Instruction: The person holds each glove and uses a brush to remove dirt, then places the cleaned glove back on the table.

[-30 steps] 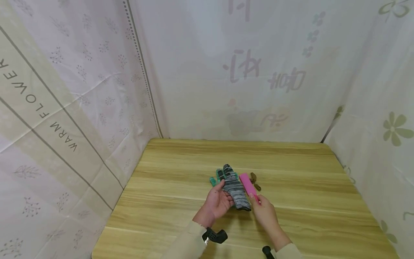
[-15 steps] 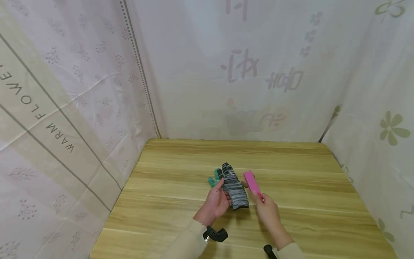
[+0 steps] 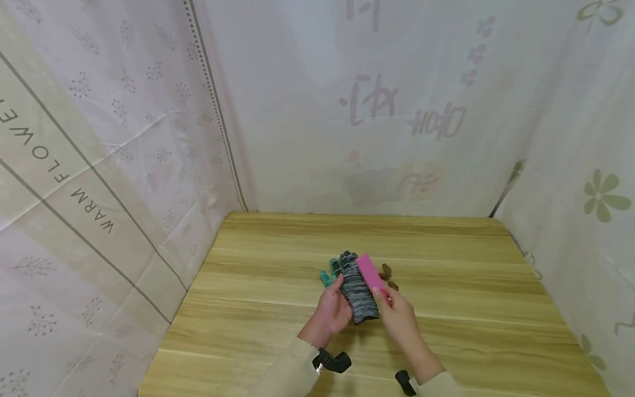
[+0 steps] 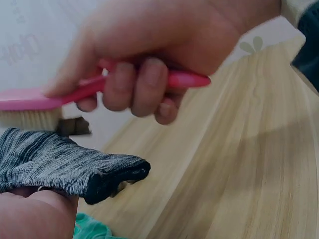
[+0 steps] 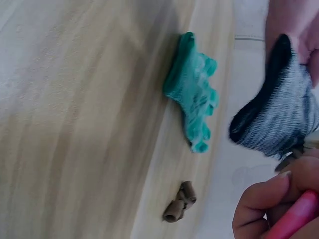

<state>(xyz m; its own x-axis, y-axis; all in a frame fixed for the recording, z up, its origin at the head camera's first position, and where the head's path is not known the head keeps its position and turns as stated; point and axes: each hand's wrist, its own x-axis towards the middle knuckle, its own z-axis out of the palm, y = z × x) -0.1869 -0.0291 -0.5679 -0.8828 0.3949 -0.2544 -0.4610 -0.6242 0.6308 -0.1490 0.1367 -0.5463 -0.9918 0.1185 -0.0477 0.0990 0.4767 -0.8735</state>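
My left hand [image 3: 333, 310] holds a grey-and-black knitted glove [image 3: 358, 298] above the table, its thumb along the glove's edge and its cuff towards me. In my right hand [image 3: 399, 322] is a pink brush [image 3: 370, 274], fingers curled round the handle. The left wrist view shows its pale bristles [image 4: 30, 120] down at the glove's upper face. A small brown piece [image 4: 76, 126] shows beside the bristles, over the glove. Beneath the held glove, a green glove [image 5: 192, 92] lies on the table, partly hidden in the head view.
Brown curled pieces [image 5: 180, 201] lie on the wooden table [image 3: 258, 275], to the right of the gloves. Printed curtains [image 3: 297, 110] hang behind the table and at both sides. A black wrist strap [image 3: 331, 361] sits at my left wrist.
The brush swung a little right, off the glove's side, then came back left and now overlaps the glove. The left hand keeps its hold, nearly still.
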